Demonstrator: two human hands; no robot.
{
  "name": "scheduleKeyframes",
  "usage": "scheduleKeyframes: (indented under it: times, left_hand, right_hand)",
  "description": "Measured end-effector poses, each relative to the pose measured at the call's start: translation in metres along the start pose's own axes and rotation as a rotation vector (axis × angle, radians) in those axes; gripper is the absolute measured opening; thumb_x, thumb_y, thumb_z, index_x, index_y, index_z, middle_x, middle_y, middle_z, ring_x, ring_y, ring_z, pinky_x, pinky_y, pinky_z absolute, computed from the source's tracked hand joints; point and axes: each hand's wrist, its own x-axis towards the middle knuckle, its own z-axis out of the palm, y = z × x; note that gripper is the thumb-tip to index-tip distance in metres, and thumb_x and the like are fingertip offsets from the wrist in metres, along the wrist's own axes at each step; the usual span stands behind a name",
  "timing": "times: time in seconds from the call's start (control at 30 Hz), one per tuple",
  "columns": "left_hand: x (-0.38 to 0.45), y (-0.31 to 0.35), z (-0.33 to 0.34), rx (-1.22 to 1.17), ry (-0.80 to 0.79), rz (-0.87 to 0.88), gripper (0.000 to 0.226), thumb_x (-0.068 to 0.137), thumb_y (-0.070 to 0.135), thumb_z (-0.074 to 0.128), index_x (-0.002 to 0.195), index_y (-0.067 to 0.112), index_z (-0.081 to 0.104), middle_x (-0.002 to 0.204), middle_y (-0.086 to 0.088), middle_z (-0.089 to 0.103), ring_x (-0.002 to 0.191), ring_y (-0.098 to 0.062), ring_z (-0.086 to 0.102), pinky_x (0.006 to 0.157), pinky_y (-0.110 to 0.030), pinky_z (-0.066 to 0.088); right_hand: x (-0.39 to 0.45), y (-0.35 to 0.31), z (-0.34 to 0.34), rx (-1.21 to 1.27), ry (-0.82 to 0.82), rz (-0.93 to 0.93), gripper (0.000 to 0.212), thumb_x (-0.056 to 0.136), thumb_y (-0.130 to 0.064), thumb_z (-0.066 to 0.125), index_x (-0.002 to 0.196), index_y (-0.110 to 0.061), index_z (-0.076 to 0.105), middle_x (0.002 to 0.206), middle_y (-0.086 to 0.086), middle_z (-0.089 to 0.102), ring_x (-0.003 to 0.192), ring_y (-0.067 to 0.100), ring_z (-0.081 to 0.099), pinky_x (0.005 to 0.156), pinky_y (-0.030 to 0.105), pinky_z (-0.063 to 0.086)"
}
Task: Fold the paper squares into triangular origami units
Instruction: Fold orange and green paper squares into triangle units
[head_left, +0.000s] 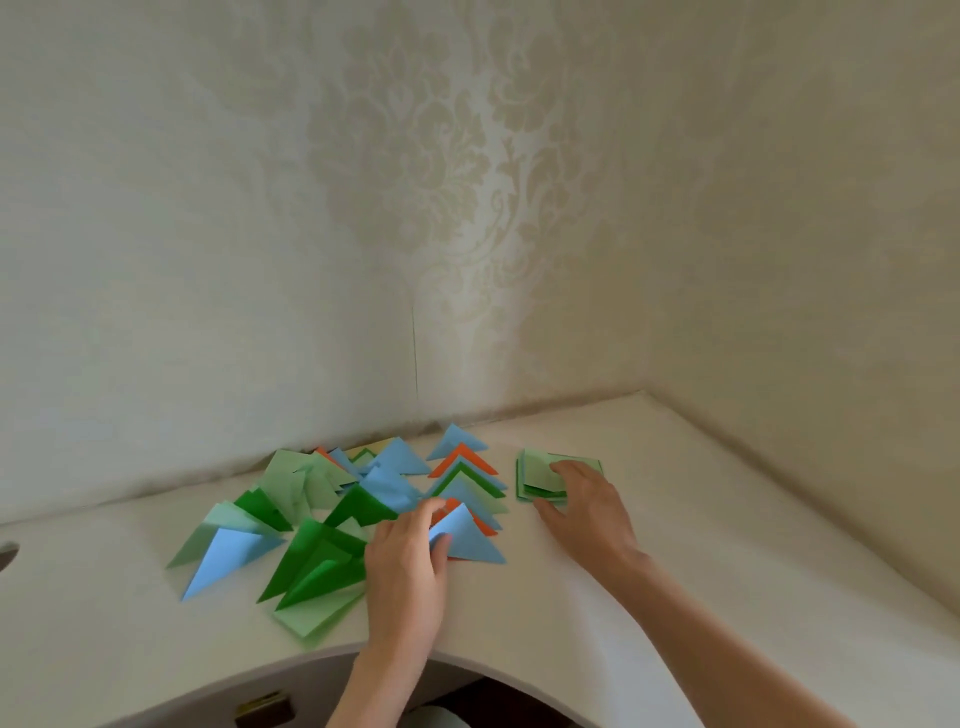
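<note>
**One unit laid down, the next square under the fingers**

Just below the middle of the frame the left hand (405, 561) pinches the near corner of a light blue triangle (470, 540) between thumb and fingertips, at the front of an overlapping row of folded triangles (465, 480) in blue, orange and green. Further to the lower left, a loose scatter of folded units (311, 525) in greens and blues covers the white table (727, 545).

To the right of the row lies the small stack of green paper squares (540, 475), still unfolded. The right hand (582, 506) lies over it with fingers spread and nearly straight, fingertips touching the top sheet and thumb at the near edge; it grips nothing yet.

This looks like the handover between units: one finished piece being set in the row, a new square being fetched. The next move calls for sliding or peeling one single sheet off the stack, since thin sheets tend to cling together, and bringing it to the bare table in front for the first fold.
</note>
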Motion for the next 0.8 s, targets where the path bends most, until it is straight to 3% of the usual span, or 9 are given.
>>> scheduleKeyframes:
  times: [0.17, 0.37, 0.6, 0.8]
  left_hand:
    - [-0.001, -0.004, 0.006, 0.048, 0.048, 0.081, 0.036, 0.072, 0.002, 0.076, 0.100, 0.020, 0.063, 0.095, 0.005, 0.059, 0.085, -0.018, 0.051, 0.071, -0.032, 0.042]
    - [-0.003, -0.006, 0.006, 0.063, 0.034, 0.035, 0.019, 0.080, 0.014, 0.072, 0.084, 0.028, 0.060, 0.083, 0.016, 0.062, 0.078, -0.012, 0.050, 0.070, -0.028, 0.030]
    - [-0.003, -0.006, 0.006, 0.055, 0.023, 0.048, 0.018, 0.081, 0.012, 0.071, 0.086, 0.026, 0.061, 0.084, 0.015, 0.063, 0.078, -0.011, 0.052, 0.070, -0.026, 0.037]
    - [-0.002, -0.006, 0.004, 0.042, 0.010, 0.045, 0.018, 0.080, 0.013, 0.072, 0.087, 0.026, 0.062, 0.086, 0.015, 0.064, 0.081, -0.010, 0.054, 0.070, -0.026, 0.036]
  right_hand:
    - [0.008, 0.001, 0.007, -0.167, -0.007, -0.009, 0.048, 0.092, -0.048, 0.046, 0.132, -0.021, 0.048, 0.140, -0.004, 0.042, 0.124, 0.018, 0.042, 0.099, 0.031, 0.033]
    - [0.010, 0.001, 0.013, -0.299, -0.007, -0.046, 0.039, 0.095, -0.046, 0.039, 0.123, -0.028, 0.058, 0.135, -0.008, 0.045, 0.121, 0.017, 0.042, 0.096, 0.033, 0.034]
    - [0.005, -0.003, 0.017, -0.276, 0.115, -0.089, 0.030, 0.095, -0.033, 0.041, 0.102, -0.030, 0.071, 0.119, -0.013, 0.058, 0.105, 0.013, 0.050, 0.086, 0.030, 0.028]
    - [0.005, 0.000, 0.005, -0.054, 0.063, -0.023, 0.025, 0.094, -0.039, 0.051, 0.101, -0.029, 0.072, 0.116, -0.014, 0.063, 0.107, 0.013, 0.055, 0.089, 0.032, 0.039]
